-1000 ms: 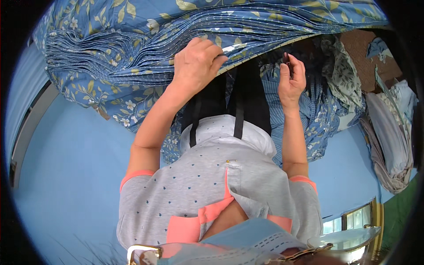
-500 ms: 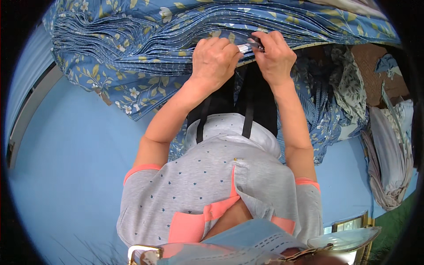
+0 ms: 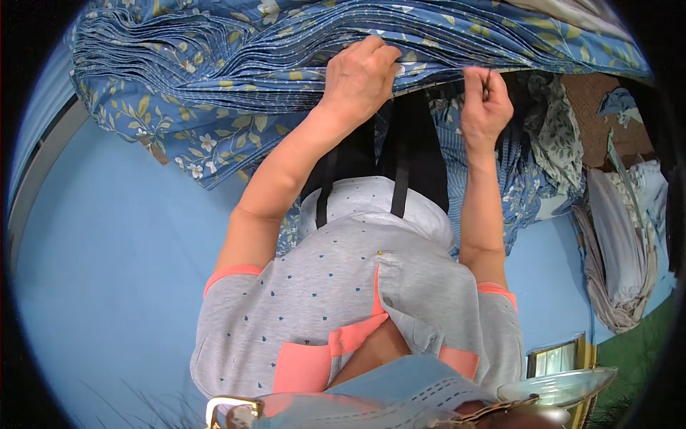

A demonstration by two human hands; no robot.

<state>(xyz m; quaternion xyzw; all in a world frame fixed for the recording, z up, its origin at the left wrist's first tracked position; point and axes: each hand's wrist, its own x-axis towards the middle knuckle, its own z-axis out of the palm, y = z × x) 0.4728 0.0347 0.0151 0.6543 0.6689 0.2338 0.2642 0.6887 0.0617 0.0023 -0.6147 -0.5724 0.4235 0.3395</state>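
- Under the left hand (image 3: 364, 71), closed palm-down, lies the stack of blue floral fabric (image 3: 236, 71), its folded edges running leftward.
- Just right, apart, the right hand (image 3: 486, 107) pinches something small and dark; what it is cannot be told.

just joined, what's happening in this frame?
A person works at a stack of blue floral fabric. The left hand presses on the folded edges of the stack. The right hand is raised beside it, pinching something small and dark that I can't identify. More cloth lies piled at the right.
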